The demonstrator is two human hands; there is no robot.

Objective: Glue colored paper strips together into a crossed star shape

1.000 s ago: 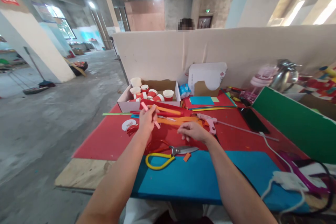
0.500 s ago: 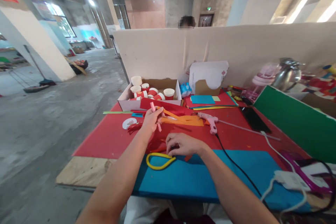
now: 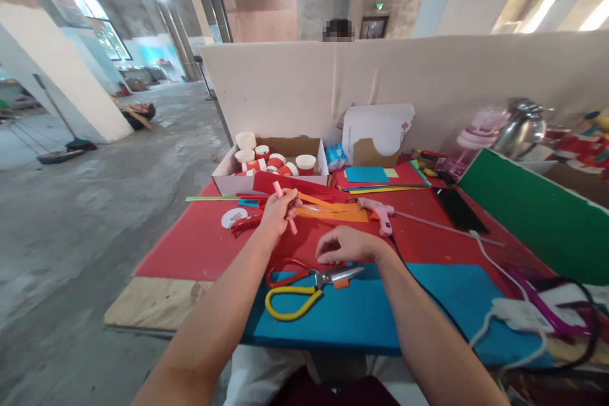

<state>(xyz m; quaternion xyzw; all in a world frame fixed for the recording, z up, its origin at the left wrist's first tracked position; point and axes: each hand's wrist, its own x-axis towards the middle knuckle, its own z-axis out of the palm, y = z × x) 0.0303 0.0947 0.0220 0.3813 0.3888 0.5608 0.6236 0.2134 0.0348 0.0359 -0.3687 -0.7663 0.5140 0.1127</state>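
Observation:
My left hand (image 3: 281,208) is closed around a slim pink stick-like piece (image 3: 278,188), whose ends poke out above and below the fingers. An orange paper strip (image 3: 316,201) reaches its fingertips; whether it is gripped too I cannot tell. More orange paper (image 3: 356,213) lies beyond. My right hand (image 3: 346,245) hovers with loosely curled fingers, nothing visible in them. Just below it, scissors (image 3: 320,279) with one red and one yellow handle lie spread on blue sheet (image 3: 371,323), beside a small orange scrap (image 3: 341,283). To the right rests a pink glue gun (image 3: 380,212).
A box (image 3: 223,184) of red-and-white paper cups (image 3: 306,165) stands at the back, near coloured sheets (image 3: 366,174). On the right are a phone (image 3: 459,210), a green board (image 3: 533,222), a metal jug (image 3: 521,127) and a power strip (image 3: 518,317) with cables.
My right hand has moved up and right, off the scissors, which now show in full with their blades. My left hand still holds the pink piece in nearly the same place.

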